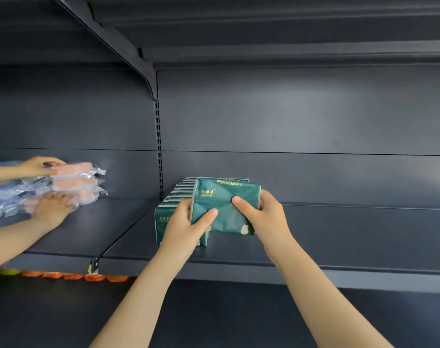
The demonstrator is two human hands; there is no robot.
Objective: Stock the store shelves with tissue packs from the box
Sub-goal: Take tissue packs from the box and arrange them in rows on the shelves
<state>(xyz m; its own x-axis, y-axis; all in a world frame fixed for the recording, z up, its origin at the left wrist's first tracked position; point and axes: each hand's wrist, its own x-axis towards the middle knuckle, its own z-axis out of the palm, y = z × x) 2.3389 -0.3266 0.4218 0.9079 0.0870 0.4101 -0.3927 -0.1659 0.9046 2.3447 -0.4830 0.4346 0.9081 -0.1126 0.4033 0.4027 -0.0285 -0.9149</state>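
Note:
A green tissue pack point(221, 197) with gold lettering is held a little above the dark shelf point(339, 234). My left hand point(186, 228) grips its left edge, thumb across the front. My right hand point(266, 214) grips its right edge the same way. The pack tilts toward me, just right of a row of several matching green tissue packs point(163, 217) that stand upright and run back toward the rear panel. The box is out of sight.
At the left, another person's two hands point(53, 208) press on a stack of clear-wrapped pink and blue packs point(75, 182) on the neighbouring shelf section. A slotted upright point(159, 151) divides the sections. Orange and green labels point(73, 275) line the shelf's front edge.

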